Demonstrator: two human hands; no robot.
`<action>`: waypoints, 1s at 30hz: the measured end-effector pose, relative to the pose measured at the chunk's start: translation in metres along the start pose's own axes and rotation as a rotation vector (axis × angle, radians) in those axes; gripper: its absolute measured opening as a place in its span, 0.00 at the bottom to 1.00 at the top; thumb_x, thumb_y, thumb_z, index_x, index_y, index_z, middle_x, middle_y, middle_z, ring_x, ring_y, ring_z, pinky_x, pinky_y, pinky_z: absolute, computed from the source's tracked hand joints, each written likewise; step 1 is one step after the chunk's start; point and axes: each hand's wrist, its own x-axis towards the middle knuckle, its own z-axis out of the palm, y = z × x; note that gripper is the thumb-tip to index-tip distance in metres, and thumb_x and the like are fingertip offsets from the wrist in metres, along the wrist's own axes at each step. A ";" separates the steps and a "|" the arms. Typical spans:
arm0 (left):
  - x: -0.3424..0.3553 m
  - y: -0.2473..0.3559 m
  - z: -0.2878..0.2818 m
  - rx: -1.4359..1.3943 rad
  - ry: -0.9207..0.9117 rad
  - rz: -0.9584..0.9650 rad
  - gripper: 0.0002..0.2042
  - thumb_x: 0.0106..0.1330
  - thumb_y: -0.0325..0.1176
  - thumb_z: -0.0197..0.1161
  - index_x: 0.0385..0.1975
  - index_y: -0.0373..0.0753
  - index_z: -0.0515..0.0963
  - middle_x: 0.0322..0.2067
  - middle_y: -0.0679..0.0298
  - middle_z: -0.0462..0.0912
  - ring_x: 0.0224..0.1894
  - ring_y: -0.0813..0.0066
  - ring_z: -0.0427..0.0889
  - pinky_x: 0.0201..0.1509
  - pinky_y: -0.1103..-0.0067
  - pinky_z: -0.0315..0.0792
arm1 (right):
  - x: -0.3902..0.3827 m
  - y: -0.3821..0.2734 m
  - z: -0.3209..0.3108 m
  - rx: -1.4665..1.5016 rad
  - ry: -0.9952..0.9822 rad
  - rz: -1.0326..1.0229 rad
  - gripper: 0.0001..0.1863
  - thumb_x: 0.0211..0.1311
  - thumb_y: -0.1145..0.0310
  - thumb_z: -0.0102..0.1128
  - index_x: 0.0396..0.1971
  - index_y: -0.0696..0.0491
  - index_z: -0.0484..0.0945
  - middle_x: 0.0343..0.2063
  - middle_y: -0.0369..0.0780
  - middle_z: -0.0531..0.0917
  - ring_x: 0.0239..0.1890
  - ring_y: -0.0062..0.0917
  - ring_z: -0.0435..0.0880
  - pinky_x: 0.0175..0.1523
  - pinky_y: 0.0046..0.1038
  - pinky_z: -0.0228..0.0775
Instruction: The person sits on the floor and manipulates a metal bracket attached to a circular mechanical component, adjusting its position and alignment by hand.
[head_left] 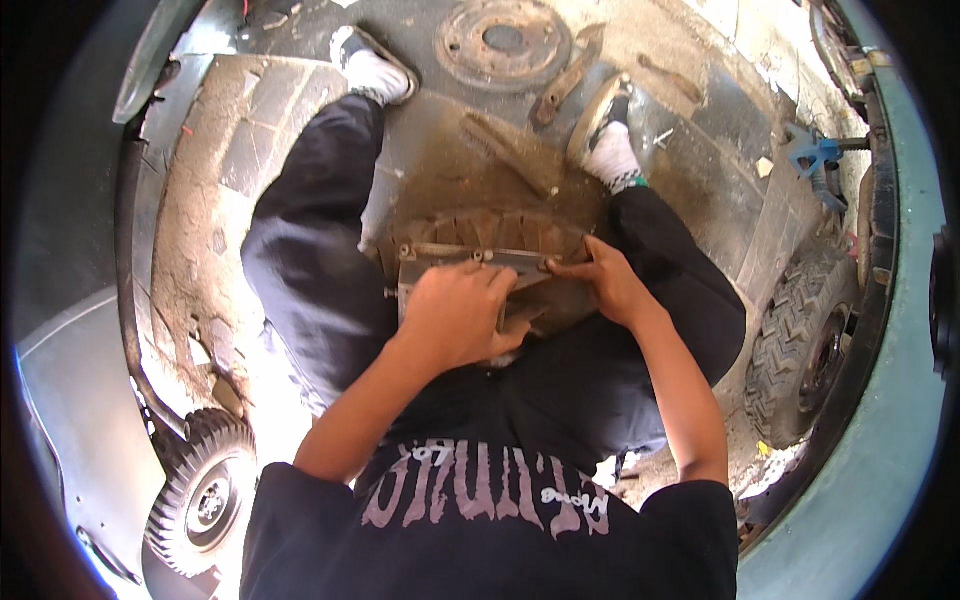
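Note:
A flat, boxy metal part [420,270] with a rod and small bolt-like ends along its far edge lies between my legs. It rests on or against a worn tyre [490,230], whose tread blocks show just beyond it. My left hand [458,312] lies over the part, fingers curled onto its top and thumb stretched out to the right. At the part's right end, my right hand [608,280] pinches the corner near the end of the rod. The underside of the part and some fingertips are hidden.
A rusty wheel rim [450,48] lies on the floor beyond my feet. Near it are a flat rusty bar [565,88], a long thin bar [508,155] and another tool [670,78]. Vehicle bodies with wheels [205,500] flank me; a blue clamp-like tool [815,155] is at right.

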 end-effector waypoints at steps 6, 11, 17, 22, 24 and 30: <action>0.004 0.005 -0.006 0.004 -0.041 -0.020 0.26 0.54 0.54 0.77 0.45 0.41 0.84 0.37 0.59 0.90 0.44 0.59 0.90 0.47 0.66 0.82 | 0.009 -0.007 0.005 -0.007 -0.049 0.086 0.32 0.57 0.86 0.64 0.57 0.37 0.91 0.38 0.46 0.76 0.45 0.42 0.80 0.53 0.38 0.73; -0.003 0.002 -0.004 -0.046 0.047 0.003 0.31 0.50 0.56 0.81 0.48 0.41 0.85 0.41 0.59 0.90 0.46 0.60 0.89 0.51 0.65 0.82 | 0.009 -0.010 0.004 -0.075 -0.057 0.052 0.31 0.57 0.85 0.64 0.56 0.36 0.92 0.38 0.46 0.75 0.45 0.43 0.79 0.53 0.40 0.72; -0.019 -0.007 -0.012 0.055 0.086 -0.049 0.35 0.42 0.55 0.84 0.51 0.43 0.84 0.48 0.62 0.89 0.50 0.61 0.89 0.59 0.64 0.80 | 0.013 -0.004 0.006 -0.010 -0.049 0.027 0.31 0.61 0.83 0.61 0.58 0.36 0.90 0.39 0.45 0.75 0.48 0.42 0.78 0.55 0.40 0.71; -0.016 -0.010 -0.009 0.027 0.074 -0.053 0.36 0.41 0.54 0.85 0.51 0.43 0.84 0.49 0.63 0.89 0.51 0.61 0.89 0.59 0.65 0.79 | 0.039 -0.035 -0.002 -0.227 -0.217 0.104 0.27 0.65 0.78 0.59 0.57 0.35 0.91 0.40 0.42 0.77 0.48 0.36 0.77 0.57 0.36 0.65; -0.021 -0.010 -0.006 0.029 0.129 -0.036 0.36 0.41 0.54 0.85 0.51 0.43 0.84 0.50 0.63 0.89 0.52 0.61 0.89 0.60 0.65 0.79 | 0.031 -0.031 -0.010 -0.266 -0.250 0.115 0.26 0.67 0.77 0.57 0.57 0.35 0.91 0.39 0.41 0.77 0.48 0.35 0.77 0.57 0.36 0.63; -0.020 -0.010 -0.003 0.047 0.205 0.017 0.34 0.44 0.58 0.83 0.46 0.41 0.83 0.46 0.62 0.89 0.50 0.61 0.89 0.61 0.63 0.79 | 0.037 -0.025 -0.007 -0.235 -0.239 0.076 0.26 0.67 0.77 0.57 0.55 0.32 0.92 0.38 0.40 0.77 0.47 0.34 0.79 0.57 0.42 0.63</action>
